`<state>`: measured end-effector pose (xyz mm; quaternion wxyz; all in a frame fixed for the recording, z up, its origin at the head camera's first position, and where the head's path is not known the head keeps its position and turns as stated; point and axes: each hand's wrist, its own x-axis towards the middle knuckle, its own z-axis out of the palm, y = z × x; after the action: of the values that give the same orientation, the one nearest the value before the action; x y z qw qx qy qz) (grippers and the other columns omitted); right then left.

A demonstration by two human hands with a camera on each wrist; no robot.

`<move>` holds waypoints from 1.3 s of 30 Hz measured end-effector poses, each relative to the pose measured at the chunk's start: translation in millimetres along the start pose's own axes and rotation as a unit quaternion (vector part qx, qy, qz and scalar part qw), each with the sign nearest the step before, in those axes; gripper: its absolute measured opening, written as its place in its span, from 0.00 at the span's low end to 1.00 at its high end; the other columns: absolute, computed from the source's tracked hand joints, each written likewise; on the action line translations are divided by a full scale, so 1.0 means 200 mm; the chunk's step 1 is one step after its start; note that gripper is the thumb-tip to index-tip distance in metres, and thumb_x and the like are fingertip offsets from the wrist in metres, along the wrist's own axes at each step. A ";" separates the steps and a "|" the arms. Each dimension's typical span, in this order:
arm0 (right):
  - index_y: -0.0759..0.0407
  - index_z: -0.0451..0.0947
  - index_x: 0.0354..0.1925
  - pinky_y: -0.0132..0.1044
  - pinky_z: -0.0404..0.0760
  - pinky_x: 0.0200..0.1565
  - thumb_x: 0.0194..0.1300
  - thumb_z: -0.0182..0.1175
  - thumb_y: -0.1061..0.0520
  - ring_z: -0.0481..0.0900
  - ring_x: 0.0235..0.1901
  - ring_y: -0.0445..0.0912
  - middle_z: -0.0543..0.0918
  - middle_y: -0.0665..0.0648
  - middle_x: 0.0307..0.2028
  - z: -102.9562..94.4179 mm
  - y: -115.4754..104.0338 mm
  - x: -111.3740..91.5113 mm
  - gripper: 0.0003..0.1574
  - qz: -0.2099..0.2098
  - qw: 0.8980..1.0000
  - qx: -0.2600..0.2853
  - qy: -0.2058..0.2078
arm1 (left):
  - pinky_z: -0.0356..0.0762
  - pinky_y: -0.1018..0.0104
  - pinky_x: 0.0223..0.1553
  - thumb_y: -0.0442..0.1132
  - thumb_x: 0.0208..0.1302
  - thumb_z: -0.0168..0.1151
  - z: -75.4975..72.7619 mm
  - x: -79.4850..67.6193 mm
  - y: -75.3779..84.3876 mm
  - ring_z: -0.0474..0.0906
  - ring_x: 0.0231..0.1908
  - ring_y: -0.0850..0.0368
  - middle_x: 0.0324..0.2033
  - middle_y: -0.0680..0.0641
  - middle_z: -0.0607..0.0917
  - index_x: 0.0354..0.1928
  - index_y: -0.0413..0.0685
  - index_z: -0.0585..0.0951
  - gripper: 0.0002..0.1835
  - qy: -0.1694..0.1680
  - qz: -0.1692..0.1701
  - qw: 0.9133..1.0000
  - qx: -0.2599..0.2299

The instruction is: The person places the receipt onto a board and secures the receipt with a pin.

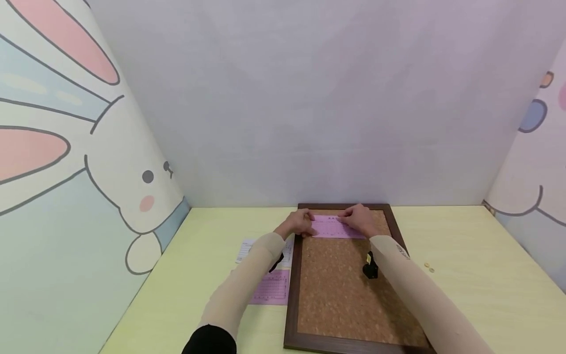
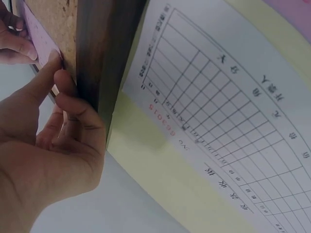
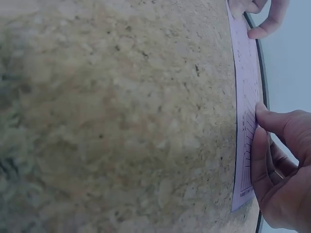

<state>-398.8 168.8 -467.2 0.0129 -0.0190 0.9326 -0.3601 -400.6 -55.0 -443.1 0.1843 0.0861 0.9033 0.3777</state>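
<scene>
Lying nearest, corkboard [image 1: 338, 300]: brown-framed, stretching away.
Left hand [image 1: 299, 223]: thumb and curled fingers pinching the pink form [image 1: 326, 228] at its left end.
Right hand [image 1: 357, 220]: thumb and forefinger pinching its upper edge.
Pink form: near the far rail [image 1: 342, 206]; best kept flat, squared.

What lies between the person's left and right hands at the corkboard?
The pink slip lies between the left hand and the right hand, its printed middle uncovered; head and right wrist views show this.
</scene>
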 end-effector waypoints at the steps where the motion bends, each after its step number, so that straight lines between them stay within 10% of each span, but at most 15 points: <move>1: 0.65 0.88 0.47 0.33 0.69 0.33 0.69 0.67 0.54 0.74 0.32 0.45 0.90 0.64 0.44 0.00 0.00 0.00 0.16 0.002 1.000 0.000 -0.001 | 0.71 0.71 0.25 0.34 0.59 0.75 0.00 0.00 0.00 0.73 0.20 0.60 0.22 0.50 0.76 0.55 0.40 0.77 0.23 -0.001 0.001 1.000 -0.001; 39: 0.61 0.86 0.50 0.40 0.72 0.43 0.72 0.63 0.52 0.75 0.41 0.51 0.87 0.63 0.49 0.01 0.04 0.00 0.16 -0.017 0.999 0.018 -0.021 | 0.71 0.70 0.26 0.33 0.59 0.74 -0.01 -0.01 0.01 0.73 0.20 0.60 0.22 0.52 0.76 0.56 0.40 0.77 0.23 0.001 -0.012 1.000 -0.011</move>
<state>-399.5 172.3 -474.4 0.0264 -0.0426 0.9251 -0.3763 -399.3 -56.5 -439.3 0.1889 0.0728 0.9001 0.3857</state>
